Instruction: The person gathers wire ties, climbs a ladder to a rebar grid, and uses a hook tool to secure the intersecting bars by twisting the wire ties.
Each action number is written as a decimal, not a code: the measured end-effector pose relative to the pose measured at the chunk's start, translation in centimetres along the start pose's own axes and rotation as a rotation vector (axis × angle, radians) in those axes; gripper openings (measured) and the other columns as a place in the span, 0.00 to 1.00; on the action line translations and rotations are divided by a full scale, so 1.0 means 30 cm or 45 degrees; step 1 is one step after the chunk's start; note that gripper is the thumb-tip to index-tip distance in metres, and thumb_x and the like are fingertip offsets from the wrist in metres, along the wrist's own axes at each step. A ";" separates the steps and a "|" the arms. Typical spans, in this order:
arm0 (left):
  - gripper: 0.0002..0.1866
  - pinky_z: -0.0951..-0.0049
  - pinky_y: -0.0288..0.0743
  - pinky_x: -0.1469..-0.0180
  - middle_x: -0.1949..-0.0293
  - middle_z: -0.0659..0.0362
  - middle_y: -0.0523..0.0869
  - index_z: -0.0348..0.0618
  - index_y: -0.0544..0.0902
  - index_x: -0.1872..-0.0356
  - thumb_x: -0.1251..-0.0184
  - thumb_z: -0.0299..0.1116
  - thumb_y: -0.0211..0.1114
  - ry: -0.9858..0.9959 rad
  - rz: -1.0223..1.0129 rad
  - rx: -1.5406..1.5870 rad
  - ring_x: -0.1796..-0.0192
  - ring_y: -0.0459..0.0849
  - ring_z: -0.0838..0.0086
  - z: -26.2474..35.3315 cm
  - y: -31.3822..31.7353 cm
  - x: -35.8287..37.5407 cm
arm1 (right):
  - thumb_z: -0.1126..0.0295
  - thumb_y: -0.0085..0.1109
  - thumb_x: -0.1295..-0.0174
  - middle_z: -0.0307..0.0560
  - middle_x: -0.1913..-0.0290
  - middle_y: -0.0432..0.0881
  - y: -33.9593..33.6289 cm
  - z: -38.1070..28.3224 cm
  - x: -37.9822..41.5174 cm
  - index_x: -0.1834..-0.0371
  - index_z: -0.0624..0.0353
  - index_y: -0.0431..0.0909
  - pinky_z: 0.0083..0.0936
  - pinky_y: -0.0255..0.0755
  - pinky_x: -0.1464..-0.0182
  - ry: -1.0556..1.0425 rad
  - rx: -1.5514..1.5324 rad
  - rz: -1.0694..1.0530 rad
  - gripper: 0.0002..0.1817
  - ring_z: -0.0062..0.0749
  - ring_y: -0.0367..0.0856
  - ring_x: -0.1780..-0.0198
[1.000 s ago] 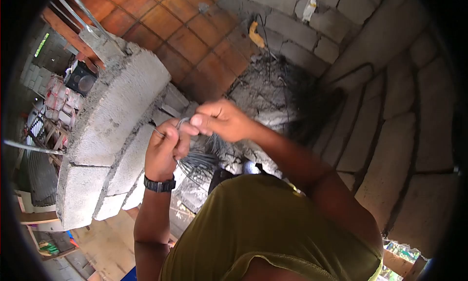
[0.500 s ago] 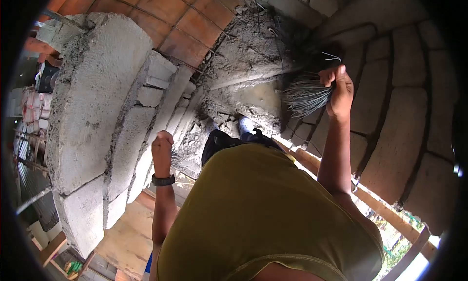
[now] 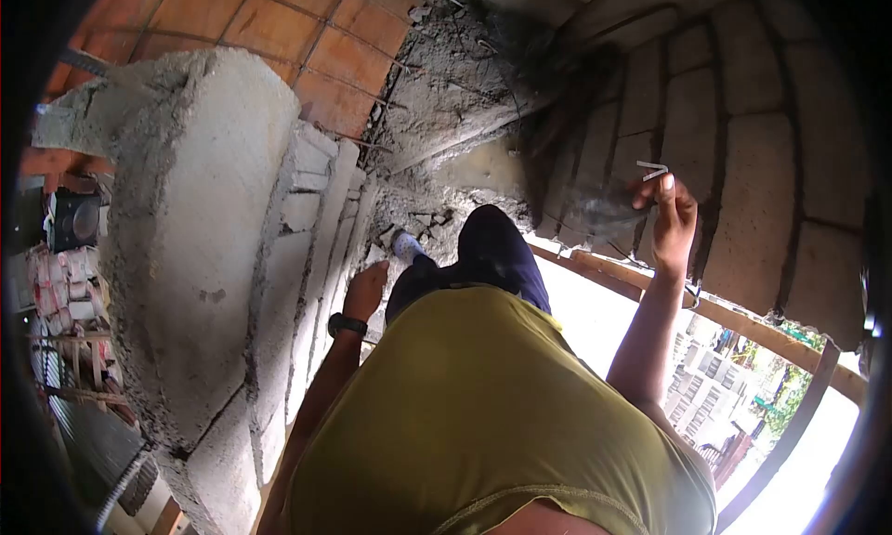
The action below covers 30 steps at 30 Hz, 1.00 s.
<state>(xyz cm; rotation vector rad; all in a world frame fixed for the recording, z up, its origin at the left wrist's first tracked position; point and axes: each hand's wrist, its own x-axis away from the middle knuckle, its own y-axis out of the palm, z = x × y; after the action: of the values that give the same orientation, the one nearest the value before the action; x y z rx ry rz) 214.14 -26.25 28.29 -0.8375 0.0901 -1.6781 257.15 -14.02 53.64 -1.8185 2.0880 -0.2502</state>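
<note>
toward three o'clock in the view, the right hand [image 3: 674, 217] had its fingers closed on a bundle of wires [image 3: 599, 210], which was blurred and spread out toward nine o'clock from them; a bent wire end [image 3: 653, 170] stuck up by the thumb. the left hand [image 3: 365, 292], near eight o'clock, had loosely curled fingers, their grip too hidden to tell. a block wall [image 3: 757, 163] stood behind the right hand, and orange tiles [image 3: 279, 29] lay at eleven o'clock.
</note>
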 end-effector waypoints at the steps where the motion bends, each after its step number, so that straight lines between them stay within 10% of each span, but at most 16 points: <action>1: 0.24 0.60 0.70 0.63 0.74 0.49 0.81 0.35 0.78 0.67 0.23 0.48 0.48 -0.043 -0.082 0.003 0.70 0.79 0.56 0.000 -0.009 -0.006 | 0.55 0.47 0.24 0.40 0.76 0.78 -0.007 0.001 0.018 0.73 0.62 0.78 0.23 0.68 0.61 0.035 0.031 0.011 0.24 0.22 0.75 0.72; 19: 0.31 0.54 0.70 0.61 0.74 0.46 0.81 0.38 0.79 0.72 0.21 0.53 0.40 -0.146 -0.199 -0.177 0.67 0.79 0.50 -0.090 0.038 -0.241 | 0.56 0.50 0.26 0.34 0.77 0.70 -0.093 0.317 -0.319 0.75 0.54 0.76 0.21 0.56 0.67 0.220 -0.255 0.285 0.20 0.18 0.62 0.73; 24: 0.33 0.63 0.69 0.63 0.80 0.58 0.77 0.41 0.76 0.77 0.22 0.58 0.40 -0.720 -0.058 0.135 0.72 0.76 0.65 0.067 -0.030 -0.251 | 0.54 0.49 0.25 0.35 0.75 0.72 -0.088 0.382 -0.680 0.70 0.58 0.76 0.20 0.60 0.65 0.175 -0.248 0.220 0.20 0.18 0.66 0.72; 30: 0.32 0.71 0.66 0.69 0.82 0.64 0.72 0.44 0.73 0.80 0.22 0.58 0.42 -0.703 0.231 0.279 0.77 0.69 0.77 0.358 -0.066 -0.190 | 0.52 0.52 0.27 0.38 0.70 0.78 -0.116 0.365 -1.036 0.63 0.61 0.79 0.19 0.67 0.58 0.210 -0.222 -0.092 0.21 0.20 0.76 0.63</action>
<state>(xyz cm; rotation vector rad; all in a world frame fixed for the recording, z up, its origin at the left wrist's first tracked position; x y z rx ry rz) 218.83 -16.68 34.46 -1.0598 -0.3807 -1.2151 267.85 17.09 49.55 -2.0405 2.2193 -0.2515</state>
